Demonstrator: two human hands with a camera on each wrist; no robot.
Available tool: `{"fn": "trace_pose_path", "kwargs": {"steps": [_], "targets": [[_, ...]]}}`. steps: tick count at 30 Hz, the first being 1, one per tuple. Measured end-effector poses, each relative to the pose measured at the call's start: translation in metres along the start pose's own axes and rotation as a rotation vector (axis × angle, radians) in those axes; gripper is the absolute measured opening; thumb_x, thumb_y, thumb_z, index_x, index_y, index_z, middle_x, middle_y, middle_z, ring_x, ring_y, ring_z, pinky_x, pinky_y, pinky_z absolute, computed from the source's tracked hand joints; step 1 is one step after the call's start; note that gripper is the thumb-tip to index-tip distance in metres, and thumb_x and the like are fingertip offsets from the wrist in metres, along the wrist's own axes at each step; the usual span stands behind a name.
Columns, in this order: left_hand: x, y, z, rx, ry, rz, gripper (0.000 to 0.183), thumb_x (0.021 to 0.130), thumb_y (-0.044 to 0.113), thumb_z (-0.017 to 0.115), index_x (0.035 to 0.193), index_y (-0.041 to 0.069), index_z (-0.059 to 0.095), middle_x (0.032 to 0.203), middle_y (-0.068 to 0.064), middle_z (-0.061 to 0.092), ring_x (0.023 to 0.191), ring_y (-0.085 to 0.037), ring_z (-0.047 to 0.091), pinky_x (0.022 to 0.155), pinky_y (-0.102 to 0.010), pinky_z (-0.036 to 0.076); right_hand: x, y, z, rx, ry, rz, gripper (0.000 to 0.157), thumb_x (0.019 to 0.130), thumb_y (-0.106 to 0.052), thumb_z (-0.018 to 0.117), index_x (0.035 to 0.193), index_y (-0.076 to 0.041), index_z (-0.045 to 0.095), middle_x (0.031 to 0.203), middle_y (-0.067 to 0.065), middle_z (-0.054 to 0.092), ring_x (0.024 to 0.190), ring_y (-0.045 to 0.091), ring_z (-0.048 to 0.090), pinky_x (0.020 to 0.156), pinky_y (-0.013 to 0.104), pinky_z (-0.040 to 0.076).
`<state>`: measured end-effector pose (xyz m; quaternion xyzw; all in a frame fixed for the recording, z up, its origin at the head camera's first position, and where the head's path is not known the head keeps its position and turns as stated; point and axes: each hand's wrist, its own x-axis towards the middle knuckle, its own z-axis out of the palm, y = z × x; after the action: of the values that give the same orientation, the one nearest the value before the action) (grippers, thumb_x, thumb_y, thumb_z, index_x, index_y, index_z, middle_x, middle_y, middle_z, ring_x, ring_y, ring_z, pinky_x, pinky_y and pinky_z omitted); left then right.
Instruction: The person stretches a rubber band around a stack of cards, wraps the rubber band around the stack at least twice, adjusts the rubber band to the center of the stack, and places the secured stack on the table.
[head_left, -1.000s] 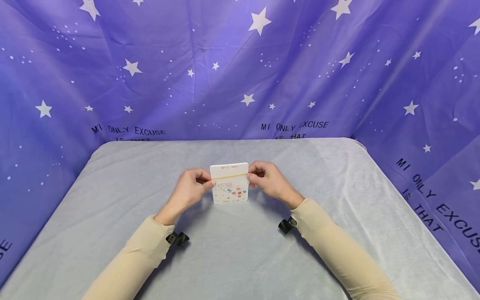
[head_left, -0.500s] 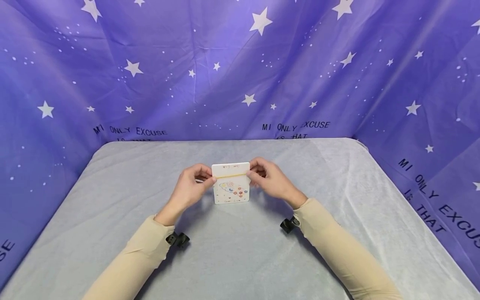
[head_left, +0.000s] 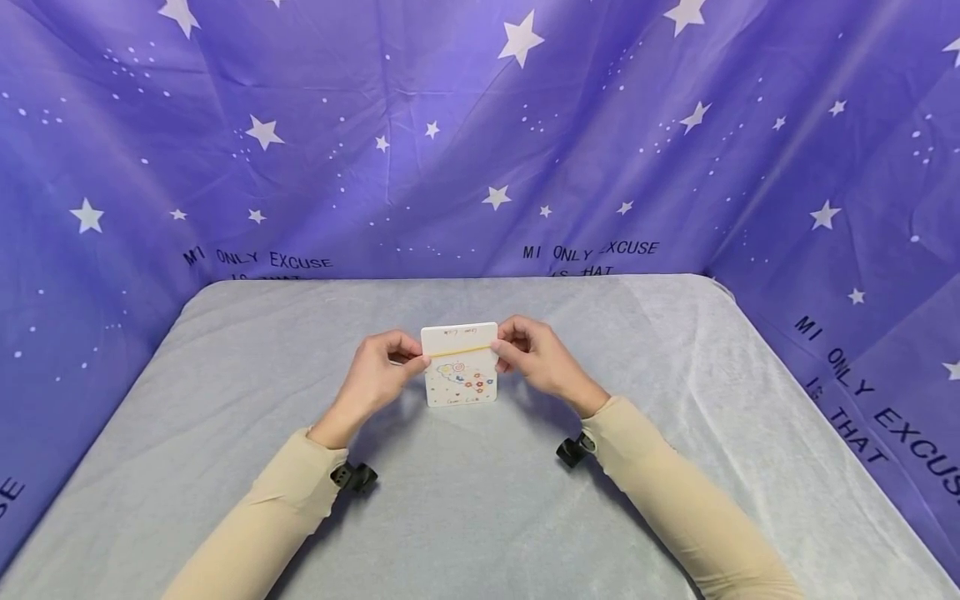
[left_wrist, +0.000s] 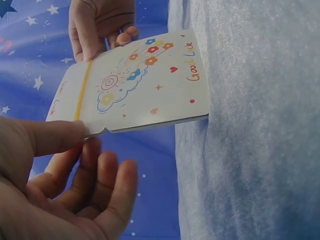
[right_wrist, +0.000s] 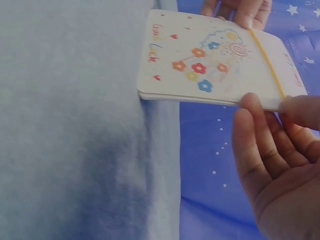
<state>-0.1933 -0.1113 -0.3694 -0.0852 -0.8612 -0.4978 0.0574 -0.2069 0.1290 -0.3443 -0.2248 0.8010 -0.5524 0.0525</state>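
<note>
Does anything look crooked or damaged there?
The yellow band looks slightly askew, slanting up toward the right hand across the white card stack. The stack's edge beside the left hand has a small notch; I can't tell if it's damage.

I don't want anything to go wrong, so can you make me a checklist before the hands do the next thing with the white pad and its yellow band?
1. Left hand holding on: ok, it pinches the left edge of the white pad.
2. Right hand holding on: ok, it pinches the right edge.
3. Pad standing up: ok, its lower edge seems to rest on the grey tablecloth.
4. Yellow band across the front: ok, it runs above the sun-and-flowers drawing, with a hand at each end.
5. Band round the back: cannot tell, that side is hidden.
</note>
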Motion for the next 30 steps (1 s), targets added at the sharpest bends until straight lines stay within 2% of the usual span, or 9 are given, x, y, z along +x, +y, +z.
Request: {"fn": "trace_pose_path", "kwargs": {"steps": [7, 11, 17, 22, 27, 30], "targets": [[-0.001, -0.001, 0.000, 0.043, -0.037, -0.015, 0.006, 0.079, 0.014, 0.069, 0.077, 0.009, 0.065, 0.074, -0.002, 0.062, 0.066, -0.016, 0.056, 0.060, -0.030, 0.045, 0.003, 0.011, -0.003, -0.017, -0.020, 0.034, 0.009, 0.086, -0.004, 0.057, 0.089, 0.005, 0.056, 0.083, 0.019, 0.061, 0.070, 0.037, 0.060, 0.064, 0.047, 0.051], [-0.001, -0.002, -0.001, 0.054, -0.033, -0.005, 0.005, 0.078, 0.014, 0.069, 0.076, 0.010, 0.066, 0.074, -0.001, 0.062, 0.066, -0.016, 0.055, 0.060, -0.030, 0.045, 0.007, 0.022, -0.003, -0.049, -0.011, 0.033, 0.011, 0.085, -0.011, 0.060, 0.089, -0.001, 0.059, 0.083, 0.013, 0.063, 0.068, 0.030, 0.061, 0.064, 0.047, 0.050], [-0.001, -0.002, -0.002, 0.088, -0.075, 0.007, 0.005, 0.078, 0.013, 0.069, 0.073, 0.012, 0.067, 0.073, 0.001, 0.063, 0.066, -0.015, 0.056, 0.062, -0.030, 0.046, 0.007, 0.030, -0.001, -0.072, 0.001, 0.056, 0.005, 0.084, -0.009, 0.062, 0.085, -0.004, 0.063, 0.079, 0.008, 0.063, 0.065, 0.024, 0.062, 0.062, 0.045, 0.052], [-0.002, -0.003, -0.001, 0.120, -0.076, -0.004, 0.005, 0.078, 0.014, 0.069, 0.074, 0.013, 0.066, 0.073, 0.002, 0.063, 0.066, -0.015, 0.056, 0.061, -0.030, 0.046, 0.008, 0.034, 0.001, -0.097, -0.017, 0.051, 0.007, 0.084, -0.011, 0.062, 0.086, -0.005, 0.064, 0.077, 0.008, 0.064, 0.062, 0.021, 0.061, 0.060, 0.042, 0.052], [-0.001, -0.001, -0.001, 0.073, -0.076, 0.023, 0.009, 0.077, 0.015, 0.069, 0.082, 0.011, 0.063, 0.074, 0.001, 0.062, 0.067, -0.015, 0.056, 0.064, -0.030, 0.046, 0.007, 0.033, -0.001, -0.106, -0.026, 0.036, 0.006, 0.085, -0.010, 0.061, 0.085, -0.004, 0.063, 0.077, 0.008, 0.062, 0.062, 0.022, 0.061, 0.060, 0.044, 0.051], [-0.001, 0.000, 0.000, 0.030, -0.049, 0.053, 0.009, 0.079, 0.015, 0.068, 0.083, 0.010, 0.061, 0.074, 0.000, 0.062, 0.067, -0.016, 0.057, 0.064, -0.031, 0.047, 0.003, 0.024, -0.001, -0.098, -0.034, 0.029, 0.008, 0.085, -0.010, 0.060, 0.089, -0.003, 0.061, 0.078, 0.011, 0.063, 0.066, 0.029, 0.061, 0.061, 0.046, 0.051]]}}
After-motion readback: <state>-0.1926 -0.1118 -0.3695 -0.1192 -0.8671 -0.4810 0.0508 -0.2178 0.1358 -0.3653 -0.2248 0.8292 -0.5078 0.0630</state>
